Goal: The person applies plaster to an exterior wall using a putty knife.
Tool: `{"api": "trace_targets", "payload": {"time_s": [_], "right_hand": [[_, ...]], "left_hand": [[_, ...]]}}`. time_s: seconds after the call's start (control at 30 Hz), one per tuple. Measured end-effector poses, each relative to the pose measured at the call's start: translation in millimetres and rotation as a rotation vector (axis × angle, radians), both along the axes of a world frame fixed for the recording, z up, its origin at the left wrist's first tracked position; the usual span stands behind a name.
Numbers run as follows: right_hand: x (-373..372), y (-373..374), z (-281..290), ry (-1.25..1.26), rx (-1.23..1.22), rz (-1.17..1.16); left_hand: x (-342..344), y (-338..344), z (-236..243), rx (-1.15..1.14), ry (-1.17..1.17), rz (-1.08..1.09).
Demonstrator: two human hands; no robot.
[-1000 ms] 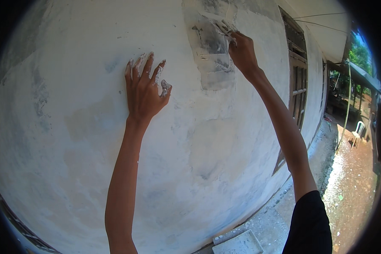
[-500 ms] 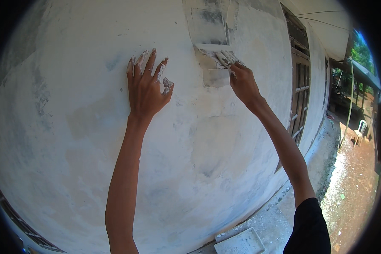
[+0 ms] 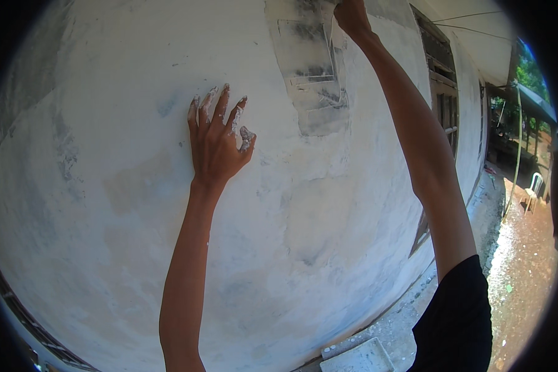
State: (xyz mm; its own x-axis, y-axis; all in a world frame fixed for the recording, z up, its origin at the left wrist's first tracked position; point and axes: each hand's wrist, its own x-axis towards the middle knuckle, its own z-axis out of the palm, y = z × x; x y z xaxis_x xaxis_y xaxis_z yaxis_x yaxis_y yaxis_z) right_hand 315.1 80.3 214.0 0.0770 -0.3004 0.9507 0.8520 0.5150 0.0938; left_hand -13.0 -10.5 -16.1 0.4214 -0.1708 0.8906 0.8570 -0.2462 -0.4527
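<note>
1. Rests the left hand [image 3: 222, 149] against the pale plastered wall [image 3: 130, 248], back toward the camera, with fingers [image 3: 222, 103] pointing up and spread apart.
2. Carries whitish-grey paste on the left fingers, thickly also on the thumb [image 3: 247, 139], held out to the right.
3. Holds the right hand [image 3: 354, 20] high at the top edge of the view, above and to the right of the left fingers.
4. Cannot tell the state of the right fingers, cut off by that edge: spread, pressed together or pinching something.
5. Shows a rough grey-and-dark patch [image 3: 307, 53] on the wall, right of the left fingers, left of and below the right hand, crossed by ridges of filler.
6. Below that patch, lower than the left fingers, shows a fainter beige area [image 3: 316, 217].
7. Right of the left fingers, past the bare right forearm [image 3: 409, 118], shows a brown wooden frame [image 3: 443, 93], partly hidden.
8. Well below the left fingers, beside the black sleeve [image 3: 459, 310], shows a pale shallow tray [image 3: 361, 358].
9. Far right of the left fingers, shows a white chair [image 3: 531, 193] on brown ground [image 3: 527, 260], near a thin pole [image 3: 516, 155].
</note>
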Motion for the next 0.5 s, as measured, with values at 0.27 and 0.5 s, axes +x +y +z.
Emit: {"api": "trace_targets", "payload": {"time_s": [0.27,0.5], "right_hand": [[12.1,27.7,-21.6,-0.055,-0.111,-0.109],[-41.4,-20.3,-147.7,-0.195,-0.246,-0.024]], "left_hand": [[4.5,-1.0,0.1,-0.022,-0.002,-0.041],[-0.2,0.0,-0.6,-0.008,-0.017,-0.031]]}}
